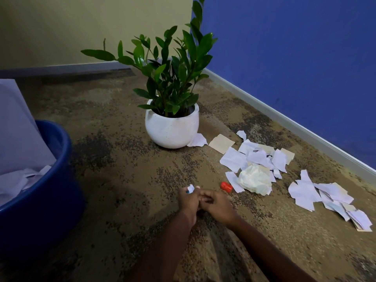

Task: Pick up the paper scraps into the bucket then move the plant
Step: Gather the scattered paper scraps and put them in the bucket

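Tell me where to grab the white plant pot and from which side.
Cup the white pot low on its round belly, one palm on the left flank and one on the right, coming in from the near side. The leaves spread wide above it, blocking a top grasp; the wall curves in toward the base, likely letting palms bear from below.

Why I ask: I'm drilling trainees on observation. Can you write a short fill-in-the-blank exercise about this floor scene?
1. The plant grows in a ____ pot.
2. The bucket at the left, already holding paper, is ____.
3. Beside the crumpled tissue lies a small ____ cap.

Missing words: white; blue; red.
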The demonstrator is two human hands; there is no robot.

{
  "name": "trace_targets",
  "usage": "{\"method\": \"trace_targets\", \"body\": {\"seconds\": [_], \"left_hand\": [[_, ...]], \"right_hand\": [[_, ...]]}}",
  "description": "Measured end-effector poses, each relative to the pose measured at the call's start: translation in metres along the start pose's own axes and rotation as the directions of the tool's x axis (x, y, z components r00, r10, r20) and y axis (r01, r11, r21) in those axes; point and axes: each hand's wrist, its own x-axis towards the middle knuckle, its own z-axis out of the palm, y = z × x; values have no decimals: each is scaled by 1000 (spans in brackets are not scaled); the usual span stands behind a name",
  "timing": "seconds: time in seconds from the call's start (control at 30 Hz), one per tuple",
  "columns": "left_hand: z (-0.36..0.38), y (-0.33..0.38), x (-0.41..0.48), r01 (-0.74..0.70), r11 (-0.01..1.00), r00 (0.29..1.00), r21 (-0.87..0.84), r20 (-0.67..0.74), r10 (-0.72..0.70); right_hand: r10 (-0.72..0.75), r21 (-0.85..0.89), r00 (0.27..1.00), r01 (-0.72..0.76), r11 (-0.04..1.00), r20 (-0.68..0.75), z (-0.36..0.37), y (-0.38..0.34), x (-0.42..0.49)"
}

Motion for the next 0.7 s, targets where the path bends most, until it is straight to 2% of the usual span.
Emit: {"method": "trace_targets", "body": {"seconds": [0.03,0.07,0.13,0.2,0.3,0.4,0.47,0.53,0.7], "left_hand": [[0,2,1,10,1000,1000,-13,-23,-10],[0,2,4,9,1000,998,0,-57,-9],[1,1,9,5,998,996,60,-87,0],[0,-1,11,-14,993,996,119,-90,25],[-2,-5,10,-18,985,997,173,-72,31],[-3,-5,8,-15,978,999,207,-48,26],[-5,-5,7,-17,973,999,230,-28,24],[-7,-4,6,-25,966,1000,257,-10,29],[-8,-2,6,-28,960,1000,278,16,24]], "right_hand": [[18,48,1000,-20,999,25,-4,1,-1],[37,63,999,-36,997,-15,-9,4,-1],[41,-81,970,-62,995,-238,-23,12,5],[57,-231,928,-151,961,-369,-37,22,13],[227,-393,925,-340,854,-306,-52,40,30],[353,-515,908,-420,748,-228,-61,50,41],[406,-515,895,-440,735,-184,-66,54,45],[383,-539,906,-416,733,-179,-67,57,45],[181,-655,958,-285,700,-223,-62,54,39]]}}
